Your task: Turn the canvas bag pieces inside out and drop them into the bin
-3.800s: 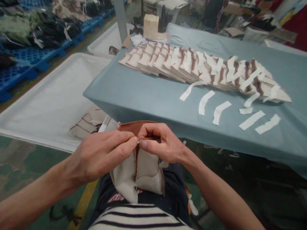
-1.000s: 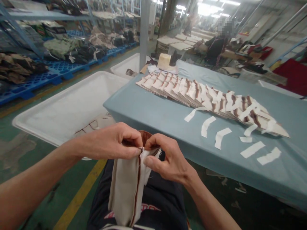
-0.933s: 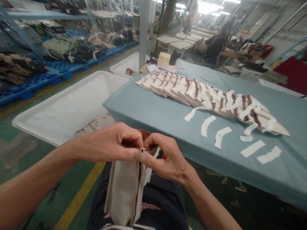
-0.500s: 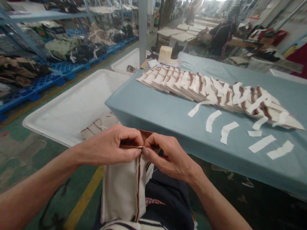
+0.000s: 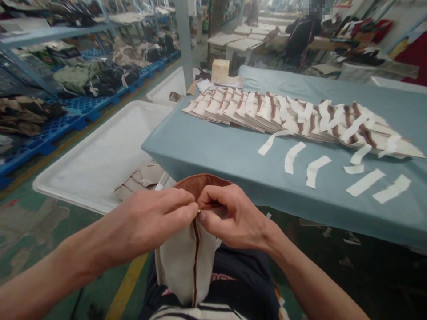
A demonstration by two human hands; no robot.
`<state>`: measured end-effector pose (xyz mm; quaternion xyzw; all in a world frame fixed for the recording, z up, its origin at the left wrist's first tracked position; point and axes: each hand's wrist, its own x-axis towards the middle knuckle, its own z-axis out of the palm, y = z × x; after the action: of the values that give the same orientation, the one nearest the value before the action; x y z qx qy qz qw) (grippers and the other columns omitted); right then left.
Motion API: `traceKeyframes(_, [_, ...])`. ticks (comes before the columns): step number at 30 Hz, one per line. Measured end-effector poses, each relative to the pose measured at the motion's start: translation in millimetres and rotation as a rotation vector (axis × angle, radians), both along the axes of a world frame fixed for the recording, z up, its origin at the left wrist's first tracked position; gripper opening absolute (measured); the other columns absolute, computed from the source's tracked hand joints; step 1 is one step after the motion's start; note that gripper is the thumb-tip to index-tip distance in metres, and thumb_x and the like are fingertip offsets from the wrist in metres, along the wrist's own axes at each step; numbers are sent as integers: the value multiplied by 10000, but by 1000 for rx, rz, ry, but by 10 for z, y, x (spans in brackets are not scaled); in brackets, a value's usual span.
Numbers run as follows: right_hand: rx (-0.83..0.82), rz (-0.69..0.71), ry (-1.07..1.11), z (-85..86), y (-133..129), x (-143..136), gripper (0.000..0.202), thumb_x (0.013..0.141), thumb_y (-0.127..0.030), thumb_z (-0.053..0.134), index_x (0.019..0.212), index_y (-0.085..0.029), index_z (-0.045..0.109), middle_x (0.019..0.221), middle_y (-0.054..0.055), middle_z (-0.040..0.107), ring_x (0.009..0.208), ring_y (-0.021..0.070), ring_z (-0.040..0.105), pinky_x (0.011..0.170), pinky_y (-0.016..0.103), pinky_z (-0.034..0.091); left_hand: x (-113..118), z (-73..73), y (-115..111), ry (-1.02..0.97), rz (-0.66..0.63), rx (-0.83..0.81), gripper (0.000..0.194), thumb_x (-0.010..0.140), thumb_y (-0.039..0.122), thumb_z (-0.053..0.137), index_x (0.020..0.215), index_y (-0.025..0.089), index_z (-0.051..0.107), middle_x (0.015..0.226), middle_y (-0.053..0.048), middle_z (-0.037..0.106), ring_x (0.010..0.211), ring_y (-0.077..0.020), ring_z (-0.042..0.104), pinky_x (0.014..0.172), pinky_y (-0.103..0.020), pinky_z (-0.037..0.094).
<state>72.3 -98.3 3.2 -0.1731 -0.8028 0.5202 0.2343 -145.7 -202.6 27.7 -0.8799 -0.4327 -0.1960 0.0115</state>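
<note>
Dark navy trousers (image 5: 238, 271) on my lap; just above them, between my hands, a cream fabric piece (image 5: 178, 255) with brown centre seam and rust-brown inner face. My left hand (image 5: 147, 218): fingers closed together, pinching its top edge at the seam. My right hand (image 5: 233, 215): thumb and curled forefinger pinching the same edge, tips nearly meeting the left's. Beyond, left: white plastic tub (image 5: 80, 164). Ahead: blue-grey covered table (image 5: 200, 146), loose white strips (image 5: 365, 182), then overlapping cream-and-brown pieces (image 5: 247, 111). Farther: pale yellow block (image 5: 220, 70).
</note>
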Motion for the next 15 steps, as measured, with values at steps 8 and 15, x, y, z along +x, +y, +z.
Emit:
traceKeyframes(8, [-445,25,3,-42,-31,-27,157,789,-337,625,721,-236,526,639,-79,399,592,100,328,522,237,273,-2,-174,-31,57,-47,133,282,1156,85,430,1235,182,682,1038,-68,825,877,-211,765,776,-301,594])
traceKeyframes(15, [23,-28,112,-105,-34,54,89,812,-186,573,745,-230,535,641,-83,479,541,82,368,548,247,278,22,50,-21,-237,157,-295,165,1130,242,596,1237,252,722,1053,10,858,895,-167,823,801,-209,590])
